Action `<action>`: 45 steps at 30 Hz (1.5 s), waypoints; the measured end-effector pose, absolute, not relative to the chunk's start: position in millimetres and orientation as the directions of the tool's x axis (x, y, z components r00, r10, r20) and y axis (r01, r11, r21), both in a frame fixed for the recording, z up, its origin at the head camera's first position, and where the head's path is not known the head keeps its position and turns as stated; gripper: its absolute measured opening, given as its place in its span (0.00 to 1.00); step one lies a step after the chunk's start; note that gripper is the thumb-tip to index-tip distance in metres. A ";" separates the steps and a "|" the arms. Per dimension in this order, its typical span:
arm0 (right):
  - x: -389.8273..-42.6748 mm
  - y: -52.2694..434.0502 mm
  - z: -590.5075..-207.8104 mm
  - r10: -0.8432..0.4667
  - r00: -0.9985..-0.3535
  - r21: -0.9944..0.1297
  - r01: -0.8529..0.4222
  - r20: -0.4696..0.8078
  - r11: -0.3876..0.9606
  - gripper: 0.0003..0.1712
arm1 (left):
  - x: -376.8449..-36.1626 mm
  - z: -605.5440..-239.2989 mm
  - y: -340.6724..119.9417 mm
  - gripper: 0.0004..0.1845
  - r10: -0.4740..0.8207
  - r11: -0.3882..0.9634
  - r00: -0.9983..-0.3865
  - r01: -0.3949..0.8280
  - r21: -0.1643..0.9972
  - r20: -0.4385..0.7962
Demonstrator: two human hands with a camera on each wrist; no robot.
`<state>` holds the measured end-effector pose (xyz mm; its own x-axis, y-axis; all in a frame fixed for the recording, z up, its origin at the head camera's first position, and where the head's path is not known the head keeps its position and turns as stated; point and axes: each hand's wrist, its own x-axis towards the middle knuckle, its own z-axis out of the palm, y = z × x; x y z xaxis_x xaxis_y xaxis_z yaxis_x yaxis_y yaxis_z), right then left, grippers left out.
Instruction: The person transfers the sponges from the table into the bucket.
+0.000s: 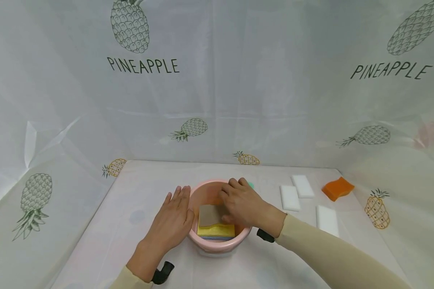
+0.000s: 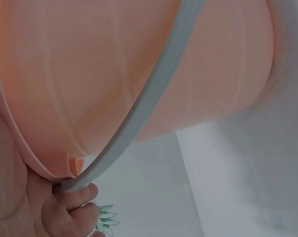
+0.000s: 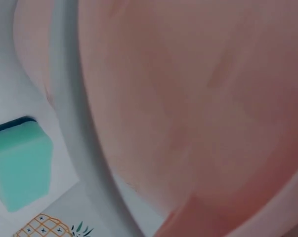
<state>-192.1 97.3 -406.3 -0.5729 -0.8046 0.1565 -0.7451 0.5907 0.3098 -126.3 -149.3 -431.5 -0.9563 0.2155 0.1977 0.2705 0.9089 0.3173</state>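
Observation:
A pink bucket (image 1: 220, 245) stands upright with its grey handle (image 2: 134, 118) hanging down the near side. Along its left rim lies my left hand (image 1: 171, 224), fingers extended, the fingertips beside the handle's end in the left wrist view. My right hand (image 1: 242, 202) reaches over the right rim with bent fingers, its thumb inside the bucket; I cannot tell whether it pinches anything. Inside lie a flat grey-brown piece (image 1: 210, 214), a yellow sponge (image 1: 217, 230) nearer me and a blue-purple edge below. The right wrist view shows the bucket's outer wall, not the hand.
Behind the bucket's right side stands a green sponge (image 3: 22, 165) with a dark layer. Three white sponge blocks (image 1: 290, 198) lie to the right, with an orange sponge (image 1: 337, 188) beyond them. Pineapple-printed sheeting (image 1: 217, 92) rises behind the table and at both sides.

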 end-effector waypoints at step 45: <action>-288.5 181.8 -463.3 -0.764 -0.643 0.354 -0.706 0.042 0.614 0.29 | -123.3 -431.6 -148.1 0.32 0.188 0.897 -0.963 0.248 0.367 0.191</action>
<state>-288.5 181.8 -463.3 -0.6435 -0.7643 0.0421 -0.7057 0.6136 0.3543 -123.3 -148.1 -431.6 -0.9634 0.1885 0.1906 0.2480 0.8966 0.3668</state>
